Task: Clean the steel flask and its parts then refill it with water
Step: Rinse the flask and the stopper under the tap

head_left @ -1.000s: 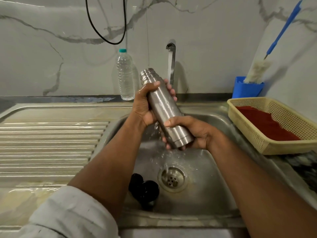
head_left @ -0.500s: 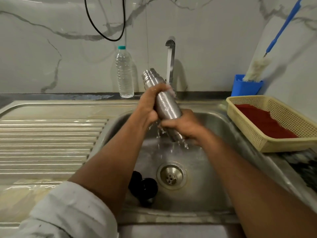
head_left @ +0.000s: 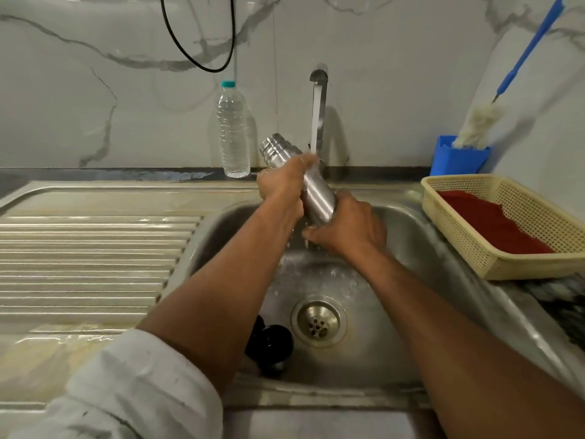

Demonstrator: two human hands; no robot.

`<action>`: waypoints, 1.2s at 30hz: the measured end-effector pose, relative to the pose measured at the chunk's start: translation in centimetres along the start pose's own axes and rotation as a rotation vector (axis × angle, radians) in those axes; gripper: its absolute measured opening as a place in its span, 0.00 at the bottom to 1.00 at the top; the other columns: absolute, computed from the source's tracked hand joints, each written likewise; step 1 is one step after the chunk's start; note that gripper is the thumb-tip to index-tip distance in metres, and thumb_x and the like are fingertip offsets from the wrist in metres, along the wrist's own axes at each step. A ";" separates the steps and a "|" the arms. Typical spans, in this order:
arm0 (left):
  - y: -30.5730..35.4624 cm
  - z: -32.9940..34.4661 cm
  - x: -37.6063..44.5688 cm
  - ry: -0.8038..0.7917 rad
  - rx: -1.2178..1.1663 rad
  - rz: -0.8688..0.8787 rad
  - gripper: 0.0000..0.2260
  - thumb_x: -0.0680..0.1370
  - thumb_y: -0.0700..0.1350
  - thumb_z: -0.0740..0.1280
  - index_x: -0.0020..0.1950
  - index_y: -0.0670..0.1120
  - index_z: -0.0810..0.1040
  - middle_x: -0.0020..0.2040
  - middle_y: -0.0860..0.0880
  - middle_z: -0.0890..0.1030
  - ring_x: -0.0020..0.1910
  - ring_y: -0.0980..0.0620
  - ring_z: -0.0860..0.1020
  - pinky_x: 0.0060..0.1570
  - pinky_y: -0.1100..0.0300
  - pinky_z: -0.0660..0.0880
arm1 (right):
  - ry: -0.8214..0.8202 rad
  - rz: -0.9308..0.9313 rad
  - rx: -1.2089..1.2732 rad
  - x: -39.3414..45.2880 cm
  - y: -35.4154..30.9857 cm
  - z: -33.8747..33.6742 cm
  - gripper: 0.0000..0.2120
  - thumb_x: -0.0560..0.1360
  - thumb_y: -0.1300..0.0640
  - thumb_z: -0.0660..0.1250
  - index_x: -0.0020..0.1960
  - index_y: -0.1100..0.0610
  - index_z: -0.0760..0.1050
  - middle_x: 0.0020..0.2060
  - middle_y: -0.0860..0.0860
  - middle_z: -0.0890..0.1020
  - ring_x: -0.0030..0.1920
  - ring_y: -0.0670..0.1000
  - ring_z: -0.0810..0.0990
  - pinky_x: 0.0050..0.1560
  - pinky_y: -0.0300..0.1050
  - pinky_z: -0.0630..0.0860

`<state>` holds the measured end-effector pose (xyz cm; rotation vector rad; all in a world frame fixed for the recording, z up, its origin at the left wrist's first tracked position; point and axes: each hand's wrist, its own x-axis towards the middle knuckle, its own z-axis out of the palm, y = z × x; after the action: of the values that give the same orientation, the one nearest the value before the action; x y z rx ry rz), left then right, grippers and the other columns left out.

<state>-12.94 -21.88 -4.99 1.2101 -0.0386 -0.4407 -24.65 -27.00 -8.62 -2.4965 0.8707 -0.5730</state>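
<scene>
The steel flask (head_left: 316,193) is held tilted over the sink (head_left: 411,312), under the water running from the tap (head_left: 319,90). Its upper part is gripped by the left hand (head_left: 285,182), and its lower end is gripped by the right hand (head_left: 348,229). Two black flask parts (head_left: 273,343) are seen lying in the sink beside the drain (head_left: 318,321), near the front edge.

flask (head_left: 317,198) base — hidden by right hand (head_left: 349,228) | black caps (head_left: 272,345) — part-hidden behind forearm
</scene>
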 end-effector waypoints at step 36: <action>1.2 -2.4 0.8 -0.499 -0.088 0.141 0.23 0.66 0.40 0.78 0.58 0.37 0.76 0.46 0.39 0.84 0.43 0.41 0.85 0.48 0.46 0.83 | 0.059 -0.047 0.448 -0.2 -1.6 2.0 0.40 0.58 0.43 0.84 0.65 0.50 0.74 0.52 0.47 0.84 0.46 0.49 0.85 0.45 0.49 0.85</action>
<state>-11.24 -19.67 -4.93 0.9799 -0.5236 -0.6044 -22.96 -25.20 -9.47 -2.1051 0.6225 -0.7669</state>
